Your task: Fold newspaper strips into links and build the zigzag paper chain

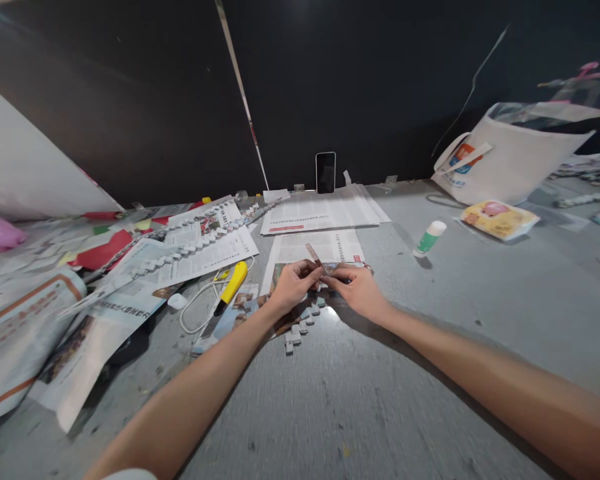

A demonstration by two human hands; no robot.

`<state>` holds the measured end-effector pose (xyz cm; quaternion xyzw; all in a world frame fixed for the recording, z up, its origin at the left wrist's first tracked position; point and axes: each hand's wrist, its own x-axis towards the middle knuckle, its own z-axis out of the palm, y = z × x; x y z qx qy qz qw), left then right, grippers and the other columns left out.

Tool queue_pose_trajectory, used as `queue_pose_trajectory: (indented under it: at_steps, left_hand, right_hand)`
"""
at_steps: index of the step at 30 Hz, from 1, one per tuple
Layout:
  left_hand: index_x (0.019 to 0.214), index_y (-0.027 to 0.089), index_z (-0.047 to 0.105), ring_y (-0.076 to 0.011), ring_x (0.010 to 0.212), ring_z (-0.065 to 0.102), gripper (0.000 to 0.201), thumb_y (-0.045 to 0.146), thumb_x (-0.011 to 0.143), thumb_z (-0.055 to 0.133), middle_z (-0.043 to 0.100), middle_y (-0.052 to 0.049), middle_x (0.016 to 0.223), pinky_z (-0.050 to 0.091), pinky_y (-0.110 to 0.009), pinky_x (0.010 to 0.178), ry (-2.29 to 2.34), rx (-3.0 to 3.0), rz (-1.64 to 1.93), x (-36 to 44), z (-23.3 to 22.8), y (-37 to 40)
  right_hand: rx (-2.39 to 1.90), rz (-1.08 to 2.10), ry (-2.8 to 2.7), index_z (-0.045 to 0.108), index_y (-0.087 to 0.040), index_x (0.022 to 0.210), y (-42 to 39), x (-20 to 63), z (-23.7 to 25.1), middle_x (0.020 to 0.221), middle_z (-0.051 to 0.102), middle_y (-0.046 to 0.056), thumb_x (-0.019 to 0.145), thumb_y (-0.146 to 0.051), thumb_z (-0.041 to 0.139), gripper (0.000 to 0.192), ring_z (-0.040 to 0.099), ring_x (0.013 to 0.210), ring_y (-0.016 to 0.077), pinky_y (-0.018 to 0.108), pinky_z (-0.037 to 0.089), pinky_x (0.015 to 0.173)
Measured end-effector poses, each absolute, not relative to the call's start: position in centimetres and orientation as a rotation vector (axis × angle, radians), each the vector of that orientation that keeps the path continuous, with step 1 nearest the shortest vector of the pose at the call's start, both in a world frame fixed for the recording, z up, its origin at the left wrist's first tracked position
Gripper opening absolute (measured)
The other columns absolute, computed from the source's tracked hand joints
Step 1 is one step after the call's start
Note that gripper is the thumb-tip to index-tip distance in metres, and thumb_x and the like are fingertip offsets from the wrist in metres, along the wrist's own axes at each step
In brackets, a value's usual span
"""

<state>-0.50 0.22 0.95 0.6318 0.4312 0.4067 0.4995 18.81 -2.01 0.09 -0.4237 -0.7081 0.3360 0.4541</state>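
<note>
My left hand and my right hand meet over the grey table, both pinching a narrow folded strip of printed paper that sticks up between the fingers. Below the hands a short chain of small folded paper links trails toward me on the table. A sheet of newspaper lies just beyond the hands.
A yellow utility knife and a white cable lie left of my hands. A long folded paper chain crosses newspapers at left. A green-and-white glue stick, a snack packet, a white tote bag and an upright phone are farther off.
</note>
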Motion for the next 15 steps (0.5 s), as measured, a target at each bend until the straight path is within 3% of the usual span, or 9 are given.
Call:
queue_pose_trajectory:
  at_steps: [6, 11, 15]
  left_hand:
    - [0.092, 0.013, 0.076, -0.0163, 0.076, 0.061, 0.058, 0.07, 0.078, 0.078, 0.074, -0.009, 0.086, 0.048, -0.028, 0.07, 0.984, 1.492, 0.969, -0.46, 0.72, 0.4]
    - [0.093, 0.014, 0.068, -0.0112, 0.063, 0.055, 0.063, 0.074, 0.079, 0.075, 0.065, -0.003, 0.076, 0.044, -0.026, 0.061, 0.959, 1.339, 1.048, -0.3, 0.21, 0.84]
    - [0.091, 0.015, 0.068, -0.0102, 0.059, 0.051, 0.055, 0.069, 0.083, 0.074, 0.06, -0.001, 0.07, 0.042, -0.025, 0.059, 0.956, 1.381, 0.953, -0.25, 0.39, 0.76]
  right_hand:
    - [-1.028, 0.856, -1.748, 0.081, -0.024, 0.084, -1.91, 18.67, -0.22, 0.085, 0.077, 0.006, 0.099, -0.05, 0.066, 0.033, 0.07, 0.08, 0.0226, 0.037, 0.054, 0.076]
    - [-1.072, 0.765, -1.665, 0.08, -0.025, 0.085, -1.93, 18.79, 0.09, 0.082, 0.073, 0.006, 0.099, -0.048, 0.068, 0.029, 0.068, 0.08, 0.0231, 0.038, 0.053, 0.077]
    - [-1.101, 0.737, -1.577, 0.081, -0.025, 0.099, -2.2, 18.95, 0.64, 0.091, 0.074, 0.007, 0.099, -0.049, 0.068, 0.028, 0.068, 0.083, 0.0237, 0.039, 0.053, 0.077]
